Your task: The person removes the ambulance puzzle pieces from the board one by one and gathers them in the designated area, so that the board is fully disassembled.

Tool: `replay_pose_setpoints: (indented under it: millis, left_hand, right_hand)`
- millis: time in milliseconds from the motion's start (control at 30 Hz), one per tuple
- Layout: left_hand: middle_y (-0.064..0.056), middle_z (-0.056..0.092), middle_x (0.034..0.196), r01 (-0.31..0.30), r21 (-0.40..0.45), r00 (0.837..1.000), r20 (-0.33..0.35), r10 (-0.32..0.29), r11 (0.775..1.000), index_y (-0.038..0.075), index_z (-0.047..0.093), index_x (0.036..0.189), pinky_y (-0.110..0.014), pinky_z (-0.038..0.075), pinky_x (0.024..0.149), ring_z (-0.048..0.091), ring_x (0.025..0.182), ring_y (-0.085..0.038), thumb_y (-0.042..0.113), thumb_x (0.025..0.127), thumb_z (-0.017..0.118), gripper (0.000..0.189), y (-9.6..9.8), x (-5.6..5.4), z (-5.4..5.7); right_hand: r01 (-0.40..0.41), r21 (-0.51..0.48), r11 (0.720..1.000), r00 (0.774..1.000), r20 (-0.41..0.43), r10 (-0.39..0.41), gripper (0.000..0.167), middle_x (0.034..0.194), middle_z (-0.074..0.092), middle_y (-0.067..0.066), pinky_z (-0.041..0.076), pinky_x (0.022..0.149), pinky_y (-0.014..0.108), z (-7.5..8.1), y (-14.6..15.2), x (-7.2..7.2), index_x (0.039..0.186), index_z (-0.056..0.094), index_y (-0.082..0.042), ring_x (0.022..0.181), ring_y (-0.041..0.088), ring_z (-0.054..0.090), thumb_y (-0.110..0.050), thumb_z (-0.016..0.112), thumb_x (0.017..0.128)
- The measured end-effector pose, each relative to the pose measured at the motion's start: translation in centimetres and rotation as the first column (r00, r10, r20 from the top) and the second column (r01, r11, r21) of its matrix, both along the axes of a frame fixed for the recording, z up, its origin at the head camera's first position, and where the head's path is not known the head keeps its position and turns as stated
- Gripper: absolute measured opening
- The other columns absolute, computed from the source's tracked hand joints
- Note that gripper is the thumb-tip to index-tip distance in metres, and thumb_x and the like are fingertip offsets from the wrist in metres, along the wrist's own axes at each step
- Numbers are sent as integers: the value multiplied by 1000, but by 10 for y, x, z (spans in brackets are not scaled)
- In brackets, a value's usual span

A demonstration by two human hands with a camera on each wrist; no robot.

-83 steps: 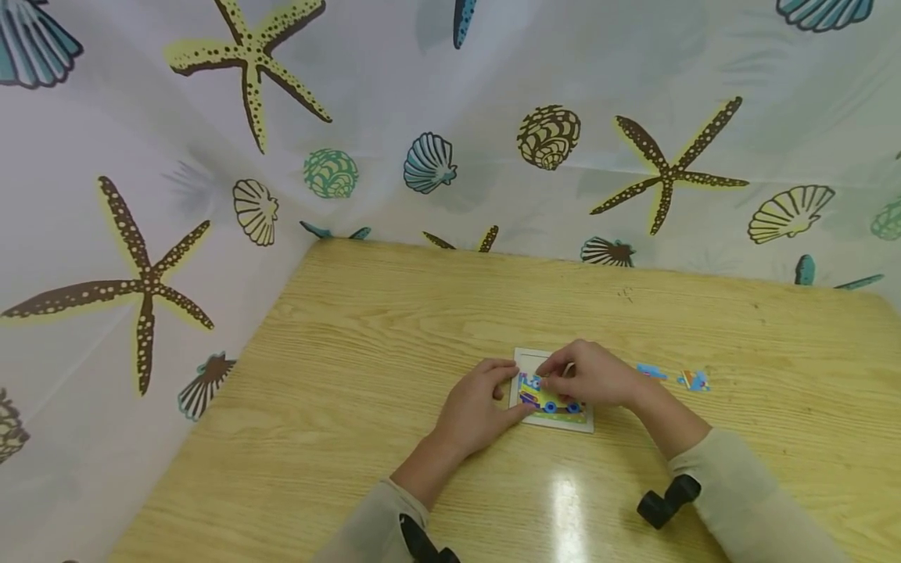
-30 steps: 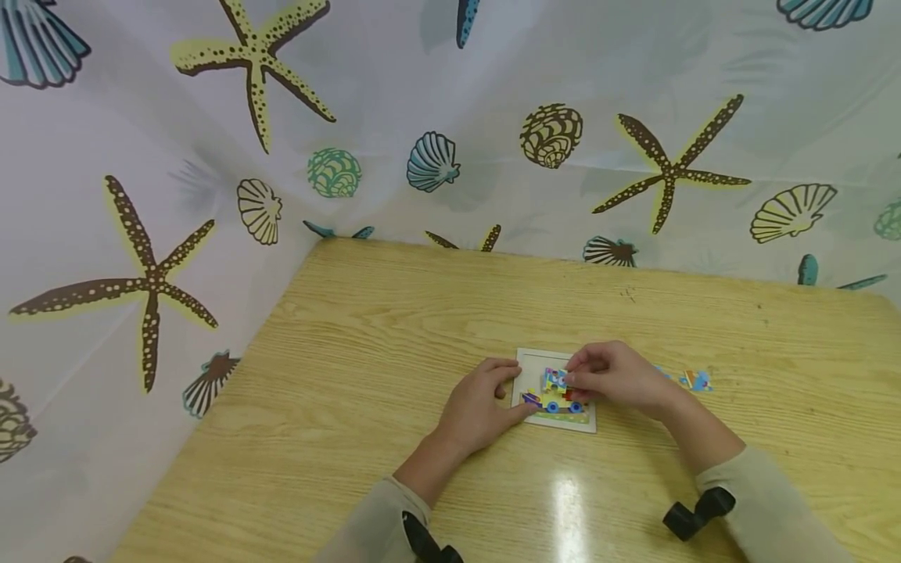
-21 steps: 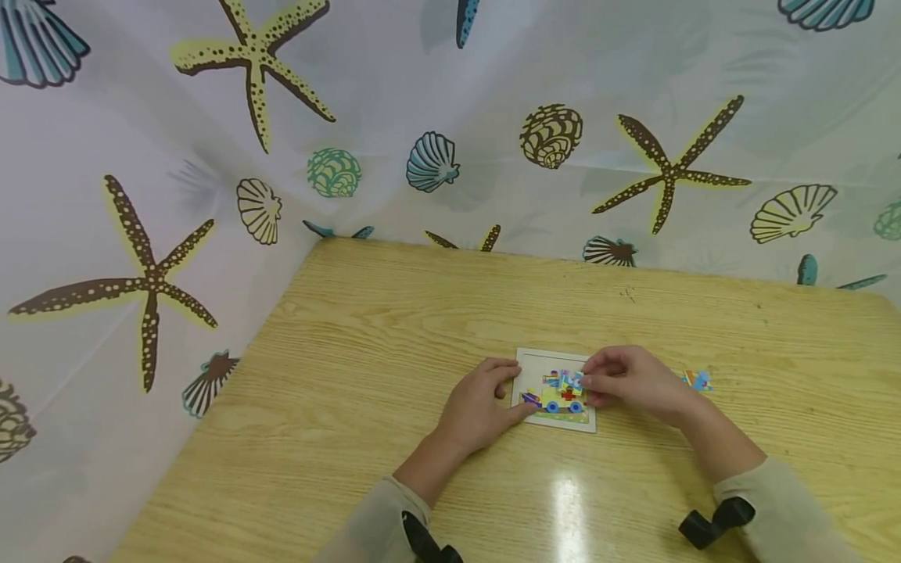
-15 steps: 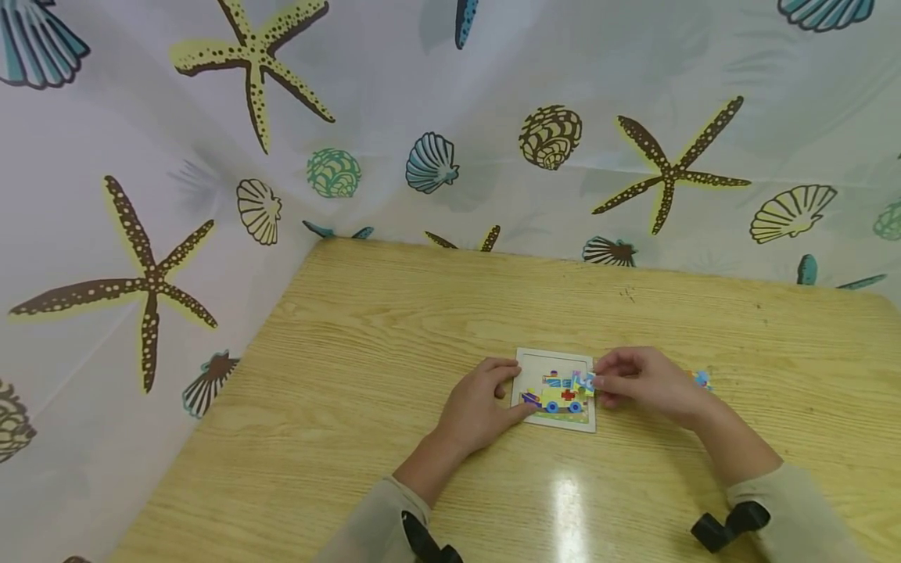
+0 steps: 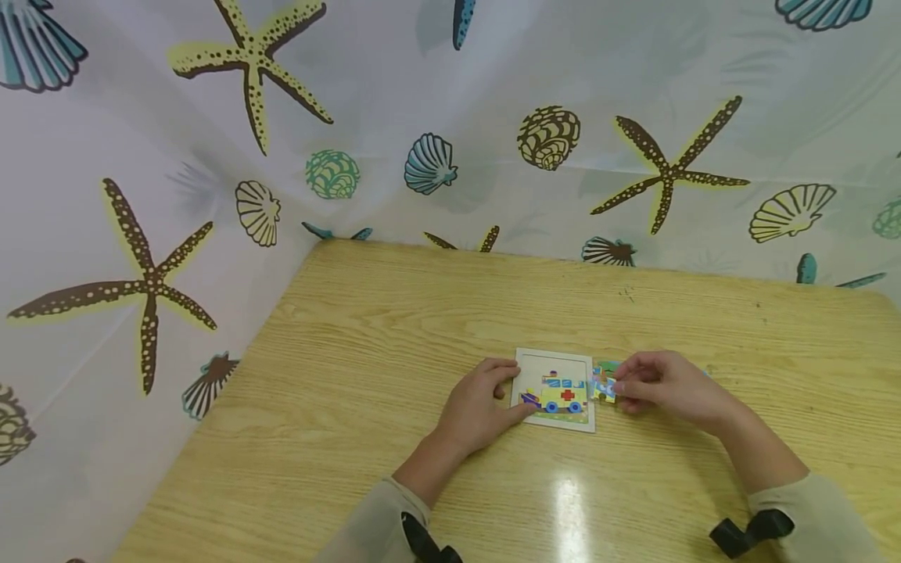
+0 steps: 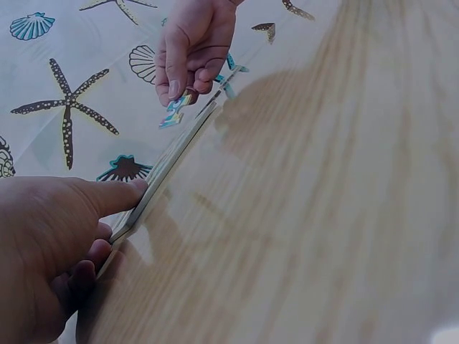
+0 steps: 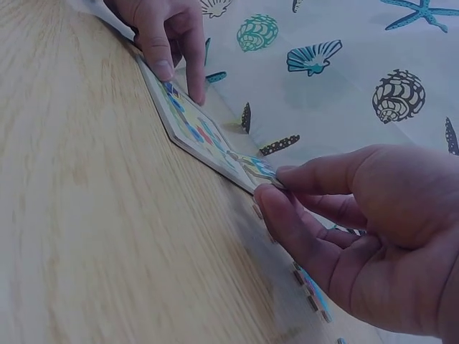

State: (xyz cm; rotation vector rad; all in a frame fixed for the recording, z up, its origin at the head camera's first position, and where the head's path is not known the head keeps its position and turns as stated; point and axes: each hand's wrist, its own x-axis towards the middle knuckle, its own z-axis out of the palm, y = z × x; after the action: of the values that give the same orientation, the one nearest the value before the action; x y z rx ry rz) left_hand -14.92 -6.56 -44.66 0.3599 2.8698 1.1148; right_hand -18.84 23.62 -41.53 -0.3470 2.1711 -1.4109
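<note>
A pale framed jigsaw puzzle board [image 5: 554, 360] lies on the table in the head view, with a yellow ambulance picture [image 5: 563, 393] partly assembled in its lower half. My left hand [image 5: 475, 407] holds the board's left side, thumb on the lower pieces and index finger at the upper edge. Between thumb and index finger, my right hand [image 5: 669, 387] pinches a blue-and-yellow puzzle piece [image 5: 603, 389] at the board's right edge. The right wrist view shows this piece [image 7: 259, 169] tilted, overlapping the frame. The board's upper part is bare.
Loose puzzle pieces [image 5: 607, 366], one with green and orange, lie just right of the board, partly covered by the held piece. In the right wrist view, more loose pieces [image 7: 313, 292] lie below the right hand. A shell-patterned curtain [image 5: 479, 94] bounds the wooden table.
My right hand has lifted the puzzle piece off the board and carried it rightward to the right edge. The loose pieces beside the board now show there. My left hand stays put.
</note>
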Motion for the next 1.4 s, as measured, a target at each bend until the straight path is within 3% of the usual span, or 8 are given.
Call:
replay_pose_setpoints:
  millis: [233,467,633,833,1100,1400]
  left_hand:
    - [2,60,134,-3,4,1000,1,3,1000,10,66,131,-25,43,74,51,85,-8,39,85,80,57,0,1,1]
    - [3,59,135,-5,1,1000,0,5,1000,10,66,131,-24,43,74,51,85,-8,40,85,79,57,0,1,0]
    - [3,59,134,-2,1,1000,0,2,1000,10,66,131,-24,43,74,51,85,-8,40,85,79,57,0,1,0]
    - [4,59,135,-5,-4,1000,4,5,1000,11,65,132,-24,43,74,52,86,-8,40,85,79,57,0,1,1]
    - [4,59,135,-7,-12,1000,0,7,1000,11,65,132,-23,43,74,52,86,-8,41,85,79,57,0,0,-2]
    - [3,59,135,-1,-8,1000,1,1,1000,11,65,132,-25,43,76,51,85,-8,42,85,79,58,0,0,-2]
  right_hand:
    - [-8,4,1000,1000,20,7,32,97,70,14,59,76,31,1,5,1,115,58,12,85,16,71,-14,65,97]
    - [50,76,996,998,32,-53,25,88,71,10,59,73,29,3,-5,5,108,62,9,79,16,69,-12,67,95]
    - [94,187,978,995,-30,-90,20,87,69,10,59,70,29,5,-13,9,103,64,5,76,16,68,-13,68,94]
    - [163,325,932,977,-187,-105,16,78,68,6,55,62,28,8,-20,14,91,67,-1,68,14,67,-16,73,89]
    - [161,313,936,976,-194,-103,16,79,67,7,55,60,28,8,-21,15,91,67,-2,67,15,66,-16,72,91]
    - [147,249,957,987,-99,-125,21,85,67,9,57,66,28,8,-19,13,98,66,0,73,17,67,-20,69,95]
